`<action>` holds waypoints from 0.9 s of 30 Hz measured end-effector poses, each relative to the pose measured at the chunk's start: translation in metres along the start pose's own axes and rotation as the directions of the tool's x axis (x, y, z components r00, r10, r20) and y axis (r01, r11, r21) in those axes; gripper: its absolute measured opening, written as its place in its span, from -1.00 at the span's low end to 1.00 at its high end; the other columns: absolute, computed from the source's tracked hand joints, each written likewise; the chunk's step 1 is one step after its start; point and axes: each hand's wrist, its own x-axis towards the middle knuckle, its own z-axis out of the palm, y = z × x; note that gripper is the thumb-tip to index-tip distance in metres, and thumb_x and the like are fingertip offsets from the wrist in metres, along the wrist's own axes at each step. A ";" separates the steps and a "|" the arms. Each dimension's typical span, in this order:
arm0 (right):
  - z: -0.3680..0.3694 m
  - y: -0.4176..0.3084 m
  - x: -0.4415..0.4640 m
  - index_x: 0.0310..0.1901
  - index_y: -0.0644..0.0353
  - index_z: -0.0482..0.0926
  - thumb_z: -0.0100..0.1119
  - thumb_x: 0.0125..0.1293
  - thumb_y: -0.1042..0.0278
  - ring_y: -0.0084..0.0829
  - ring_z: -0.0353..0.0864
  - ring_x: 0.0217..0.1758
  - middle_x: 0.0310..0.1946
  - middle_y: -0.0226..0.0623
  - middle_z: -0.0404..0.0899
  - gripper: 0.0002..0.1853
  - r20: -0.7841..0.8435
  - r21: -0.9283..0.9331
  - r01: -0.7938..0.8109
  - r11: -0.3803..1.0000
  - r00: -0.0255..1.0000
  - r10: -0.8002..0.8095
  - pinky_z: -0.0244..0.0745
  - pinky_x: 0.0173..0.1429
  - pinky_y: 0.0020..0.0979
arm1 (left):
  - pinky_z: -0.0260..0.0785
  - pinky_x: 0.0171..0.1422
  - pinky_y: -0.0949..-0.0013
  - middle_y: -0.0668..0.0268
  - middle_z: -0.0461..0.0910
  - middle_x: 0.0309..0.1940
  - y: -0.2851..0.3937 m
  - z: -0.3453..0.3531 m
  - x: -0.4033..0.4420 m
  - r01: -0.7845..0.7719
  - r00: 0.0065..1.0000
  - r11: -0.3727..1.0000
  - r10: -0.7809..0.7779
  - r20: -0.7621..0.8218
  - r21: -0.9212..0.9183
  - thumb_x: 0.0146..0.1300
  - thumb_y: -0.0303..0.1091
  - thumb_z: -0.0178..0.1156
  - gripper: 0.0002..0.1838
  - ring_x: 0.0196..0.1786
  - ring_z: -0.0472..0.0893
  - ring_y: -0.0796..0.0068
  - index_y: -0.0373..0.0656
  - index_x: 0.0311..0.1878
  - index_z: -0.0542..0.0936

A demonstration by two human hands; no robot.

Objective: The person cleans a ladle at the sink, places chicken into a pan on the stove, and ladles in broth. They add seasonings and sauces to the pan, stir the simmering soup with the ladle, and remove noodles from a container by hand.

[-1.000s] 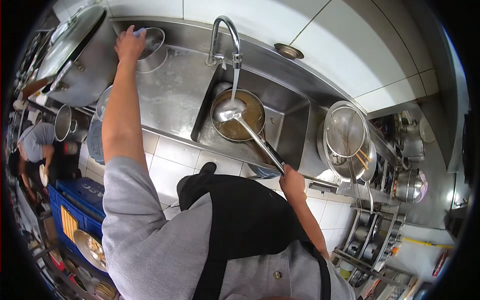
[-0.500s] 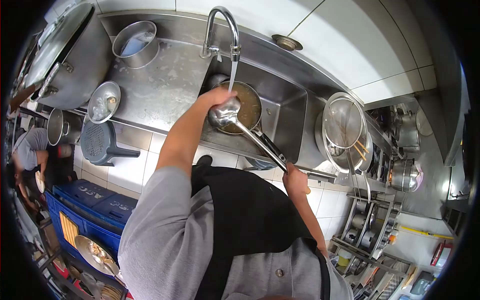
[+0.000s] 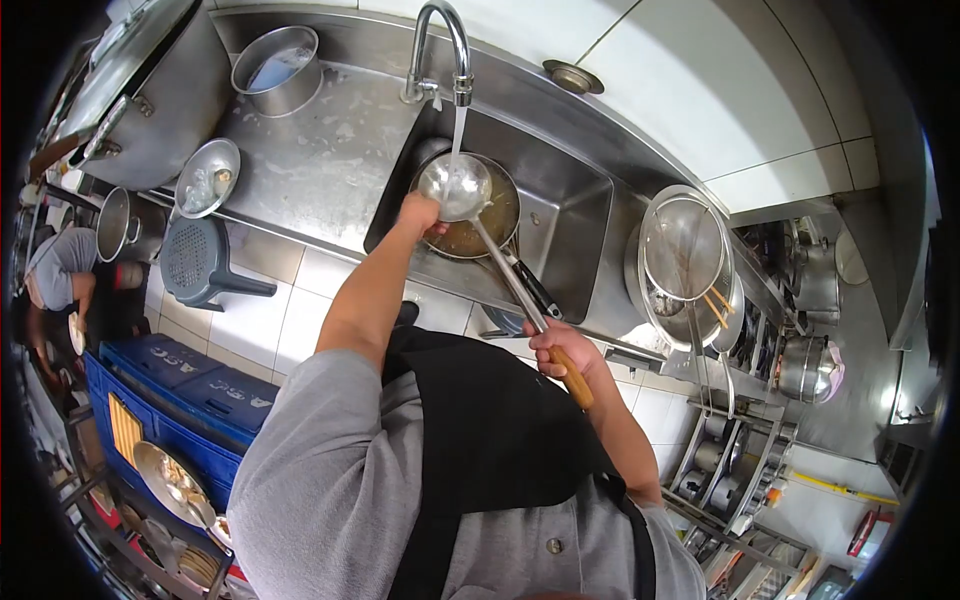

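Observation:
A steel ladle (image 3: 456, 188) with a wooden-ended handle lies over a pan (image 3: 512, 205) of cloudy water in the sink. Its bowl faces up, and water from the faucet (image 3: 461, 75) runs into it. My right hand (image 3: 566, 350) is wrapped round the ladle's handle, the wooden end sticking out below the fist. At the bowl's near-left rim, my left hand (image 3: 424, 213) has its fingers closed against the metal; its fingertips are partly hidden. The pan's black handle (image 3: 536, 290) points toward me beside the ladle's shaft.
A round pot (image 3: 277, 75) with a blue item and a steel bowl (image 3: 208, 180) stand left on the counter. Right of the sink (image 3: 585, 225), a strainer (image 3: 684, 245) rests over a basin. A grey stool (image 3: 200, 262) and blue crates (image 3: 180, 380) stand left; another person is beyond.
The ladle's bowl has turned from back-up to facing up under the stream. My left hand has shifted down-left to its rim; my right hand has moved left, uncovering the wooden handle end.

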 end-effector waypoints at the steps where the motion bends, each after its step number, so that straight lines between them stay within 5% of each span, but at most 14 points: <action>1: 0.007 -0.002 -0.001 -0.11 0.19 0.42 0.15 0.16 0.56 -0.58 0.28 -0.78 -0.61 -0.40 0.37 -0.75 -0.020 0.000 -0.003 1.000 1.000 0.003 0.17 -0.77 -0.55 | 0.58 -0.50 0.24 0.00 0.64 -0.21 0.001 0.000 -0.008 0.021 0.999 1.000 -0.021 -0.049 0.007 0.21 -0.54 0.13 -0.68 -0.35 0.70 0.21 -0.41 0.04 0.52; 3: 0.007 -0.006 -0.008 -0.14 0.18 0.41 0.14 0.17 0.56 -0.60 0.24 -0.81 -0.64 -0.44 0.36 -0.78 -0.008 0.007 -0.043 0.999 0.999 0.043 0.14 -0.81 -0.59 | 0.54 -0.62 0.30 -0.03 0.65 -0.37 0.007 0.000 -0.020 0.086 0.993 0.996 -0.087 -0.080 -0.007 0.21 -0.57 0.05 -0.73 -0.54 0.68 0.21 -0.52 -0.04 0.50; 8: -0.003 -0.017 -0.026 -0.17 0.17 0.42 0.15 0.17 0.56 -0.59 0.34 -0.78 -0.65 -0.42 0.37 -0.80 0.061 0.098 -0.031 0.995 0.998 0.025 0.20 -0.80 -0.58 | 0.55 -0.60 0.25 -0.08 0.63 -0.37 0.011 0.006 -0.018 -0.048 0.999 0.998 0.049 -0.017 0.047 0.30 -0.43 0.03 -0.68 -0.51 0.70 0.16 -0.55 -0.05 0.50; 10: 0.020 -0.021 -0.019 -0.14 0.21 0.49 0.13 0.16 0.62 -0.55 0.38 -0.73 -0.60 -0.38 0.41 -0.78 -0.106 -0.040 -0.002 0.999 0.994 -0.002 0.28 -0.75 -0.50 | 0.47 -0.69 0.25 -0.11 0.62 -0.47 0.017 -0.005 -0.006 -0.033 0.999 0.999 0.032 0.029 0.019 0.41 -0.37 -0.04 -0.63 -0.61 0.66 0.16 -0.63 -0.04 0.45; 11: 0.015 -0.021 -0.021 -0.18 0.17 0.45 0.11 0.18 0.59 -0.52 0.40 -0.71 -0.60 -0.38 0.40 -0.82 -0.080 -0.109 -0.050 0.993 0.996 0.041 0.35 -0.70 -0.45 | 0.55 -0.53 0.13 -0.12 0.65 -0.41 0.032 -0.012 -0.010 -0.055 0.998 0.965 0.062 -0.016 0.257 0.41 -0.33 -0.01 -0.64 -0.50 0.70 0.07 -0.54 -0.06 0.52; 12: 0.011 -0.023 -0.025 -0.18 0.17 0.45 0.11 0.18 0.59 -0.52 0.40 -0.71 -0.60 -0.38 0.40 -0.82 -0.080 -0.105 -0.045 0.993 0.996 0.037 0.35 -0.70 -0.45 | 0.55 -0.53 0.13 -0.12 0.65 -0.41 0.034 -0.021 0.010 -0.058 0.998 0.963 0.064 -0.013 0.262 0.41 -0.33 -0.01 -0.64 -0.50 0.70 0.07 -0.54 -0.06 0.52; 13: 0.009 -0.026 -0.031 -0.21 0.16 0.42 0.11 0.18 0.56 -0.50 0.42 -0.70 -0.59 -0.38 0.39 -0.84 -0.067 -0.253 -0.068 0.965 0.996 0.053 0.37 -0.69 -0.43 | 0.57 -0.37 0.07 -0.11 0.66 -0.36 0.028 -0.033 0.048 -0.414 0.878 0.626 0.466 0.108 0.662 0.40 -0.30 0.00 -0.66 -0.38 0.71 0.02 -0.45 -0.07 0.57; 14: 0.007 -0.025 -0.036 -0.24 0.15 0.39 0.11 0.19 0.53 -0.48 0.44 -0.69 -0.59 -0.38 0.38 -0.86 -0.061 -0.395 -0.096 0.914 0.995 0.078 0.39 -0.67 -0.41 | 0.60 -0.21 0.02 -0.09 0.68 -0.30 0.019 -0.037 0.068 -0.557 0.623 0.040 0.681 0.385 0.830 0.39 -0.27 0.00 -0.67 -0.26 0.72 -0.04 -0.36 -0.08 0.61; 18: 0.017 -0.038 -0.039 -0.24 0.15 0.33 0.09 0.18 0.50 -0.45 0.45 -0.69 -0.58 -0.34 0.36 -0.84 -0.185 -0.723 -0.130 0.678 0.983 -0.009 0.43 -0.64 -0.34 | 0.50 0.05 -0.02 0.01 0.67 -0.20 0.116 0.013 -0.018 -0.507 0.739 -0.072 0.476 0.476 0.859 0.37 -0.18 -0.04 -0.68 -0.10 0.66 -0.06 -0.14 -0.14 0.65; 20: 0.015 -0.034 -0.040 -0.26 0.17 0.32 0.10 0.16 0.50 -0.45 0.41 -0.71 -0.57 -0.33 0.36 -0.83 -0.191 -0.723 -0.128 0.679 0.981 -0.019 0.41 -0.65 -0.34 | 0.49 0.05 -0.02 0.01 0.67 -0.26 0.132 0.027 -0.027 -0.563 0.698 -0.349 0.286 0.657 0.749 0.39 -0.15 -0.05 -0.67 -0.09 0.65 -0.07 -0.10 -0.19 0.67; 21: 0.010 -0.029 -0.042 -0.26 0.17 0.33 0.10 0.16 0.51 -0.45 0.40 -0.72 -0.56 -0.32 0.37 -0.83 -0.163 -0.627 -0.102 0.772 0.987 -0.002 0.39 -0.67 -0.37 | 0.49 0.05 -0.02 0.01 0.67 -0.26 0.123 0.021 -0.026 -0.565 0.700 -0.343 0.283 0.656 0.750 0.39 -0.15 -0.05 -0.67 -0.09 0.65 -0.07 -0.10 -0.19 0.67; 24: 0.000 -0.020 -0.038 -0.24 0.18 0.36 0.10 0.16 0.54 -0.45 0.37 -0.75 -0.55 -0.32 0.39 -0.84 -0.061 -0.308 -0.029 0.951 0.998 0.011 0.32 -0.71 -0.44 | 0.53 -0.13 0.04 0.01 0.68 -0.32 0.086 -0.003 -0.007 -0.453 0.795 0.493 0.600 0.087 0.743 0.28 0.04 0.23 -0.56 -0.23 0.70 0.02 -0.19 -0.10 0.67; 25: -0.003 -0.017 -0.036 -0.23 0.18 0.38 0.10 0.17 0.56 -0.46 0.35 -0.76 -0.54 -0.32 0.41 -0.84 0.011 -0.071 -0.007 0.997 1.000 0.007 0.28 -0.73 -0.46 | 0.55 -0.19 0.09 0.06 0.70 -0.38 0.073 0.000 -0.013 -0.326 0.903 0.803 0.421 -0.088 0.499 0.28 -0.16 0.27 -0.67 -0.29 0.73 0.15 -0.31 -0.23 0.67; 27: -0.001 -0.013 -0.017 -0.20 0.19 0.40 0.10 0.16 0.58 -0.47 0.33 -0.77 -0.52 -0.32 0.43 -0.82 0.015 -0.059 -0.007 0.998 1.000 0.008 0.24 -0.74 -0.48 | 0.55 -0.24 0.07 0.05 0.69 -0.32 0.033 0.014 -0.014 -0.161 0.939 0.962 0.218 -0.267 0.219 0.31 -0.30 0.21 -0.70 -0.31 0.72 0.22 -0.45 -0.22 0.63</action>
